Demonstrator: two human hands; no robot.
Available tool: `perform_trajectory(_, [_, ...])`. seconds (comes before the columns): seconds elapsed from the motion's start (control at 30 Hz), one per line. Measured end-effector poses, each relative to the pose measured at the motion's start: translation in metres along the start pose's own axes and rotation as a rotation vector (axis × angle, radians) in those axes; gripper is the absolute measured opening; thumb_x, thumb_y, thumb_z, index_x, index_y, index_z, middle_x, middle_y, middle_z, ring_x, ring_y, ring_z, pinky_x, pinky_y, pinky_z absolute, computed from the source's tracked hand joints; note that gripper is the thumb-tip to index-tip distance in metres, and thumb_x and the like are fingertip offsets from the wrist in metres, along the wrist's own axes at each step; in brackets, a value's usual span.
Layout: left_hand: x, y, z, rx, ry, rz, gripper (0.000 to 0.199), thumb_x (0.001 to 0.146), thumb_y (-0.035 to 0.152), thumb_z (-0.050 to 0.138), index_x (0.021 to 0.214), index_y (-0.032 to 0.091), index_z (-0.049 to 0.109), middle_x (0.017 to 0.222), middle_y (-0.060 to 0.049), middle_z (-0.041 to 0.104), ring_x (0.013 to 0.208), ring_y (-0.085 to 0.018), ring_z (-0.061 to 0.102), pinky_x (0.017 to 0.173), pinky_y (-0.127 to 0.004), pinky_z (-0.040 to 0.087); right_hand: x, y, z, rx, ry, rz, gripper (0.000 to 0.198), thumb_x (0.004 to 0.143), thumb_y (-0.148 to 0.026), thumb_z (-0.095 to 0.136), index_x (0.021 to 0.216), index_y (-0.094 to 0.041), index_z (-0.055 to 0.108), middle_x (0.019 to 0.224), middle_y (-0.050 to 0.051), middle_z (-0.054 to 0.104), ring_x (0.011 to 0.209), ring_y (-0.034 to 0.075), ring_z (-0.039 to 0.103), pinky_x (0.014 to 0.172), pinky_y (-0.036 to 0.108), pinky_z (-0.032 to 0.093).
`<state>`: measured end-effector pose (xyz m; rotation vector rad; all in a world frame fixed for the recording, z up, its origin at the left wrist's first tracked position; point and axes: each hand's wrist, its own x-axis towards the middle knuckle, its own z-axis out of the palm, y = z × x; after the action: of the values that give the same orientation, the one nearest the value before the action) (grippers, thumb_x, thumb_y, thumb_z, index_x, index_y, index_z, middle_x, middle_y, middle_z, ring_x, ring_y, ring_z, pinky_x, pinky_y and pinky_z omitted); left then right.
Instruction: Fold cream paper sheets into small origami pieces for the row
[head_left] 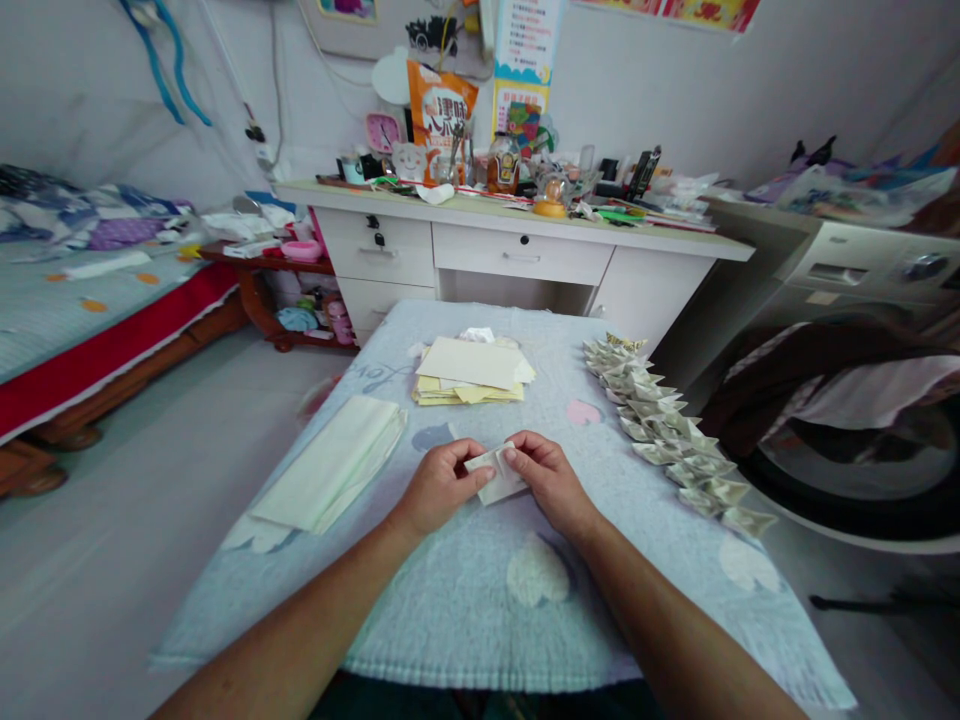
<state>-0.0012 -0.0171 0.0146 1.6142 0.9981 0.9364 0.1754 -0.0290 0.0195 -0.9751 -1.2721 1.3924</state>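
Note:
A small folded piece of pale paper [501, 486] is held over the middle of the cloth-covered table [465, 600]. My left hand [442, 487] pinches its left side between thumb and fingers. On the opposite side, my right hand [549, 478] grips the upper right edge, thumb on top. Left of my hands lies a stack of long pale green-white paper sheets [330, 465]. Beyond them sits a pile of cream and yellow paper [472, 365]. Several folded paper boats [660, 425] stand in tight rows along the table's right side.
A white desk [517, 250] crowded with jars, a clock and an orange snack bag [441, 115] stands behind the table. To the right is a washing machine [847, 290] with dark cloth at its door. A bed [112, 300] is on the left.

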Motion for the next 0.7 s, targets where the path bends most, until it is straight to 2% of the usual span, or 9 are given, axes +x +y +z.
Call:
perform_trajectory(0.17, [-0.0003, 0.0026, 0.0000, 0.042, 0.018, 0.002, 0.017, 0.076, 0.031, 0.065, 0.079, 0.014, 0.061, 0.065, 0.003, 0.054, 0.058, -0.010, 0.048, 0.053, -0.020, 0.037, -0.0001, 0.0011, -0.0008, -0.041, -0.016, -0.012, 0.027, 0.081, -0.042, 0.065, 0.074, -0.015, 0.061, 0.061, -0.003, 0.050, 0.055, 0.009, 0.040, 0.053, 0.022, 0.030])
perform_trajectory(0.4, [-0.0002, 0.0052, -0.0045, -0.016, 0.044, 0.054, 0.026, 0.084, 0.038, 0.057, 0.087, 0.014, 0.068, 0.076, -0.002, 0.064, 0.071, -0.015, 0.056, 0.066, -0.024, 0.044, 0.0004, 0.0004, -0.0024, -0.013, 0.015, -0.038, 0.023, 0.079, -0.038, 0.068, 0.075, -0.016, 0.064, 0.063, -0.003, 0.052, 0.057, 0.009, 0.041, 0.054, 0.022, 0.030])
perform_trajectory(0.7, [0.0009, 0.0004, -0.0042, 0.056, 0.136, 0.081, 0.019, 0.081, 0.032, 0.063, 0.079, 0.015, 0.071, 0.069, -0.001, 0.064, 0.063, -0.013, 0.055, 0.060, -0.022, 0.042, 0.0002, -0.0003, -0.0031, -0.022, 0.037, -0.077, 0.020, 0.079, -0.037, 0.069, 0.076, -0.018, 0.064, 0.068, -0.002, 0.055, 0.062, 0.010, 0.045, 0.059, 0.023, 0.034])
